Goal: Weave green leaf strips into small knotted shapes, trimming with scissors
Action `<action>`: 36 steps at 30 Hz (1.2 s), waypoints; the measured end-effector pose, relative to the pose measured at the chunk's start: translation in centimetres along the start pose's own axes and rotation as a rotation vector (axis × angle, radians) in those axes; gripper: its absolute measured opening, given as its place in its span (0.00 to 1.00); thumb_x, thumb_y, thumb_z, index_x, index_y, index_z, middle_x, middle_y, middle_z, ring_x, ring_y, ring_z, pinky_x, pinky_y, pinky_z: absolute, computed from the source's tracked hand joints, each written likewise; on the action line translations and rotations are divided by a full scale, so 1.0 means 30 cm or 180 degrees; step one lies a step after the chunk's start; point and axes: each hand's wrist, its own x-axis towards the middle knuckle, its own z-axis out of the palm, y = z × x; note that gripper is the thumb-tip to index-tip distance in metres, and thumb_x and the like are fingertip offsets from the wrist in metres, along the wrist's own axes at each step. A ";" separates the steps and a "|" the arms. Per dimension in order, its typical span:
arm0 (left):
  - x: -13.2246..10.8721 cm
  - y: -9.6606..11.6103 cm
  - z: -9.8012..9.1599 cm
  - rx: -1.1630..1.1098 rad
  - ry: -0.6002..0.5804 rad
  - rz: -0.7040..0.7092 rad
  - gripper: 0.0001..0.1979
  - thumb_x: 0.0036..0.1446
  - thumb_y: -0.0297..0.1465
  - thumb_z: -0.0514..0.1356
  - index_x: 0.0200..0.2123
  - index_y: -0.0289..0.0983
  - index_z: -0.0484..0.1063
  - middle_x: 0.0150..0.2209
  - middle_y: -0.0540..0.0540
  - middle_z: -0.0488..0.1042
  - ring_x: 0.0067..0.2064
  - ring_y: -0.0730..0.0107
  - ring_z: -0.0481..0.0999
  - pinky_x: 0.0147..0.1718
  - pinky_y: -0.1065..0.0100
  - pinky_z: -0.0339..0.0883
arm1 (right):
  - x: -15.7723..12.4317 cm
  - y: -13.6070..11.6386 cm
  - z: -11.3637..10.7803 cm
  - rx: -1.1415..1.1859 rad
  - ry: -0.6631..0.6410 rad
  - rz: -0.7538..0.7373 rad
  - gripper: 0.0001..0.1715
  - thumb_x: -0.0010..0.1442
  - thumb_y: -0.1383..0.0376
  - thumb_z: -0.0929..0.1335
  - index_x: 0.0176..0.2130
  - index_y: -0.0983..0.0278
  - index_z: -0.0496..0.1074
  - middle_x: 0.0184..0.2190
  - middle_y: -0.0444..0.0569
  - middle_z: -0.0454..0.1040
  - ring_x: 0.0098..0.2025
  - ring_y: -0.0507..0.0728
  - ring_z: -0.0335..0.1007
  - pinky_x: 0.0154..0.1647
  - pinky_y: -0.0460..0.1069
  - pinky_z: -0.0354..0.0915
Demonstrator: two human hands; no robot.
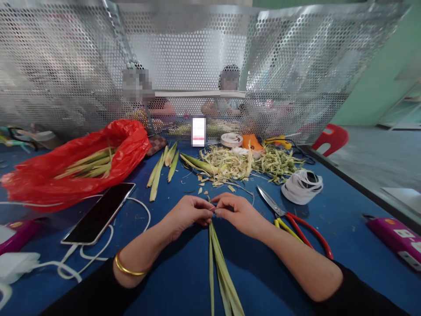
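Long pale green leaf strips [221, 272] run from my fingers down to the bottom of the view. My left hand [190, 211] pinches their upper end between thumb and fingers. Close against it, my right hand [236, 211] also pinches at that top end, fingertips nearly touching those of my left. What exactly lies between the fingertips is partly hidden. To the right of my right hand are scissors [270, 202] with red handles and a yellow-handled tool [287, 230], partly covered by my forearm. Beyond my hands is a heap of shredded leaf trimmings [230, 162].
A red plastic bag [36, 175] holding leaves and a phone [98, 215] with white cables sit left. Loose leaves [158, 175] lie behind. White tape roll [301, 186] and purple box [396, 239] stand right. A perforated screen [184, 48] rises behind, with people beyond it.
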 end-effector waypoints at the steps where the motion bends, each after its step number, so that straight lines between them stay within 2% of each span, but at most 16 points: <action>1: 0.001 0.000 -0.001 -0.0026 0.0018 -0.0013 0.10 0.41 0.27 0.66 0.31 0.31 0.77 0.21 0.48 0.75 0.24 0.75 0.73 0.30 0.71 0.70 | 0.002 0.001 0.000 0.0070 0.0009 0.0017 0.10 0.54 0.70 0.66 0.22 0.64 0.68 0.37 0.48 0.74 0.44 0.56 0.69 0.45 0.50 0.61; 8: 0.019 -0.005 -0.026 -0.0494 0.0045 -0.0140 0.09 0.41 0.28 0.67 0.31 0.32 0.78 0.24 0.48 0.75 0.24 0.76 0.73 0.30 0.72 0.70 | 0.005 -0.001 -0.004 0.0573 0.0001 0.0361 0.09 0.49 0.73 0.65 0.20 0.64 0.68 0.38 0.48 0.75 0.45 0.56 0.69 0.47 0.51 0.59; 11: 0.020 -0.004 -0.026 -0.0414 -0.0002 -0.0131 0.10 0.42 0.29 0.67 0.31 0.32 0.78 0.23 0.48 0.75 0.24 0.76 0.72 0.29 0.72 0.69 | 0.003 -0.010 -0.004 0.0702 0.0084 0.0539 0.09 0.48 0.72 0.65 0.19 0.64 0.68 0.37 0.48 0.75 0.46 0.56 0.68 0.47 0.50 0.58; 15: 0.008 0.005 -0.010 -0.0057 0.0005 -0.0100 0.10 0.40 0.30 0.67 0.29 0.31 0.78 0.22 0.47 0.75 0.23 0.74 0.73 0.29 0.70 0.68 | 0.003 -0.009 0.000 0.0612 0.0354 0.0578 0.07 0.50 0.67 0.67 0.22 0.64 0.71 0.26 0.44 0.71 0.31 0.52 0.66 0.35 0.48 0.59; 18: 0.003 0.000 0.005 0.0127 -0.0046 0.0001 0.09 0.39 0.28 0.67 0.28 0.32 0.78 0.21 0.49 0.75 0.23 0.75 0.72 0.29 0.71 0.67 | 0.001 -0.013 0.004 0.0770 0.0311 0.0611 0.06 0.50 0.66 0.67 0.24 0.64 0.72 0.21 0.41 0.67 0.25 0.50 0.59 0.28 0.46 0.56; 21: 0.008 -0.021 0.018 0.0293 -0.0088 0.0213 0.06 0.40 0.28 0.65 0.25 0.32 0.77 0.20 0.51 0.73 0.23 0.76 0.69 0.28 0.71 0.64 | -0.002 -0.028 0.007 0.1261 0.0077 0.0610 0.06 0.51 0.66 0.67 0.25 0.65 0.72 0.22 0.42 0.70 0.25 0.49 0.62 0.30 0.46 0.59; 24: 0.015 -0.040 0.025 0.0358 -0.0152 0.0415 0.07 0.42 0.31 0.65 0.24 0.32 0.75 0.20 0.52 0.71 0.23 0.76 0.68 0.27 0.72 0.62 | -0.003 -0.039 0.005 0.1696 -0.0056 0.0367 0.08 0.53 0.65 0.67 0.34 0.64 0.74 0.29 0.43 0.73 0.29 0.50 0.67 0.36 0.48 0.63; 26: 0.018 -0.041 0.025 0.0357 -0.0157 0.0390 0.07 0.42 0.32 0.65 0.24 0.33 0.75 0.20 0.52 0.71 0.23 0.76 0.69 0.26 0.72 0.62 | 0.000 -0.034 0.002 0.1471 0.0117 0.0193 0.09 0.53 0.67 0.67 0.37 0.63 0.73 0.30 0.43 0.72 0.30 0.51 0.68 0.36 0.49 0.64; 29: 0.017 -0.031 0.022 0.0384 -0.0151 0.0304 0.07 0.40 0.31 0.65 0.25 0.33 0.74 0.19 0.51 0.72 0.22 0.75 0.70 0.24 0.73 0.61 | 0.002 -0.009 0.002 0.0308 0.0377 -0.0090 0.06 0.52 0.73 0.67 0.30 0.63 0.72 0.27 0.42 0.69 0.31 0.51 0.66 0.34 0.47 0.62; 32: 0.016 -0.023 0.020 0.0420 -0.0148 0.0330 0.05 0.40 0.30 0.64 0.23 0.34 0.72 0.18 0.51 0.72 0.22 0.75 0.71 0.24 0.73 0.61 | -0.002 0.012 0.008 -0.0488 0.0263 -0.0383 0.07 0.52 0.75 0.67 0.29 0.62 0.71 0.29 0.42 0.67 0.32 0.51 0.65 0.33 0.46 0.60; 36: 0.019 -0.028 0.017 0.0421 -0.0131 0.0305 0.05 0.40 0.29 0.64 0.23 0.34 0.72 0.19 0.51 0.73 0.23 0.73 0.72 0.24 0.73 0.63 | -0.012 0.015 0.017 -0.0841 0.0096 -0.0655 0.07 0.58 0.73 0.65 0.32 0.62 0.69 0.33 0.44 0.66 0.34 0.52 0.65 0.35 0.46 0.60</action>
